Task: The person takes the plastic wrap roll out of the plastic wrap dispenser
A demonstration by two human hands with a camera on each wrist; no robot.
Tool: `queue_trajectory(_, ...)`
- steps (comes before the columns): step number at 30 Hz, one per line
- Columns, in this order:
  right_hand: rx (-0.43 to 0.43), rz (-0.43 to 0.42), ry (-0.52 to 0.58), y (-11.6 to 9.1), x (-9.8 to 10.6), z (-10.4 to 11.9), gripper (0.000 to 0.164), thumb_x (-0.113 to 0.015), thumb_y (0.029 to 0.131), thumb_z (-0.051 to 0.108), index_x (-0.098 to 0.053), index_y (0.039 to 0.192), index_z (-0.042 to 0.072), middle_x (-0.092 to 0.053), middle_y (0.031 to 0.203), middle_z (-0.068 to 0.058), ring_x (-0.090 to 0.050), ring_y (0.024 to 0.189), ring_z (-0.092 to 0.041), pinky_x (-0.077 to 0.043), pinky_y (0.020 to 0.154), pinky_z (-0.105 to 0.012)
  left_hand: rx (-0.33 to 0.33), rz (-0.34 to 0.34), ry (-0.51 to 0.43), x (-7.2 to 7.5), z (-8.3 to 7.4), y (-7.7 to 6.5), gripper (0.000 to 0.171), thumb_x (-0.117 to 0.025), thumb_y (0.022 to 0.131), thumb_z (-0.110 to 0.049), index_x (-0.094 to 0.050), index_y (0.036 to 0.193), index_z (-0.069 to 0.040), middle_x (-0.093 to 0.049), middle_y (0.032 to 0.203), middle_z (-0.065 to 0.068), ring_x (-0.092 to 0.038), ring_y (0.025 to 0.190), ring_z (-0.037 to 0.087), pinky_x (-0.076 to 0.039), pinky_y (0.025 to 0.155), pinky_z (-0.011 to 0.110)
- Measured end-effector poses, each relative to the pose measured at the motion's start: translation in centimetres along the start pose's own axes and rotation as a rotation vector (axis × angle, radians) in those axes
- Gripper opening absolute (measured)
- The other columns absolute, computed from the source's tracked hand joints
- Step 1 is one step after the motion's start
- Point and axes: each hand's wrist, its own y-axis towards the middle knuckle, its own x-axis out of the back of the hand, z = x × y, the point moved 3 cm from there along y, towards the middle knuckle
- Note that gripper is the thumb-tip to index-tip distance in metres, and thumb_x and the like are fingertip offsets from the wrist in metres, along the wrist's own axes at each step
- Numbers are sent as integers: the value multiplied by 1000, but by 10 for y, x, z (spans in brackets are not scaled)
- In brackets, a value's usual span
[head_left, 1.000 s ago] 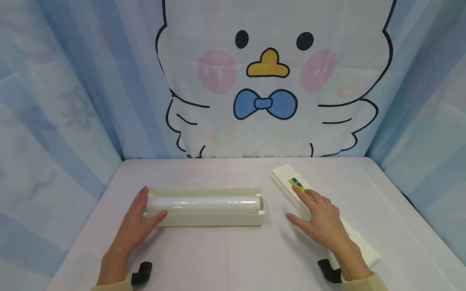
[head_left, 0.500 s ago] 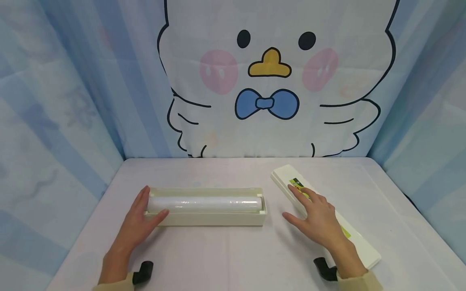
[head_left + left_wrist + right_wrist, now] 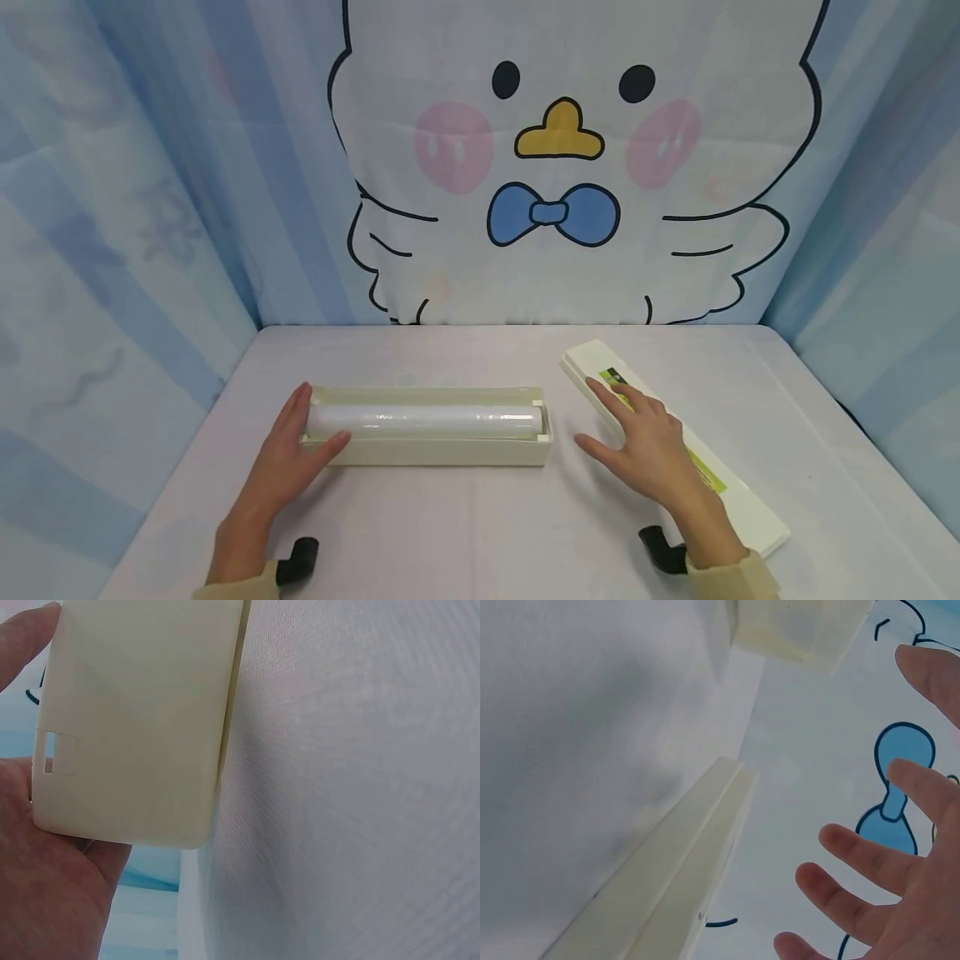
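Note:
A cream plastic-wrap dispenser box lies lengthwise on the table in the head view, its top uncovered. Inside rests a shiny white roll of plastic wrap. My left hand holds the box's left end, thumb at the front and fingers behind. The left wrist view has that end wall close up. To the right, the long cream lid lies slantwise with green labels. Above it my right hand hovers, fingers spread and holding nothing; in the right wrist view these fingers are apart from the lid.
A white cloth covers the table. Behind it hangs a curtain with a cartoon face and blue bow tie, and striped blue curtains stand at both sides. A black bent piece sits at each wrist.
My right hand has drifted a little left, uncovering more of the lid's lower label. The left hand keeps its place on the box. The whole head view has shifted slightly.

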Motion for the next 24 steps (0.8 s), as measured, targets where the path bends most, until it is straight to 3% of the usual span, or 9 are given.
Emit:
queue_trajectory(8,37,-32,9,2,1,3,72,-73,89,47,-48,152,23,-48,144,-20,-45,125,-51,-35,93,-71,-13,-10,0,0,0,0,104,-67,94,-49,-6,160,3,-6,165,26,-9,149,48,-15,115,67)
queue_trajectory(16,33,-8,3,7,-3,7,74,-73,90,47,-45,154,24,-44,147,-20,-44,126,-50,-33,97,-71,-36,-17,-2,0,1,0,102,-68,94,-47,-8,160,4,-7,165,27,-10,149,48,-16,115,65)
queue_trajectory(24,61,-20,19,12,-7,15,73,-74,89,46,-47,153,23,-46,146,-20,-45,127,-49,-34,97,-71,-23,-18,-2,0,1,0,103,-67,94,-50,-7,160,2,-6,165,26,-9,150,47,-15,115,66)
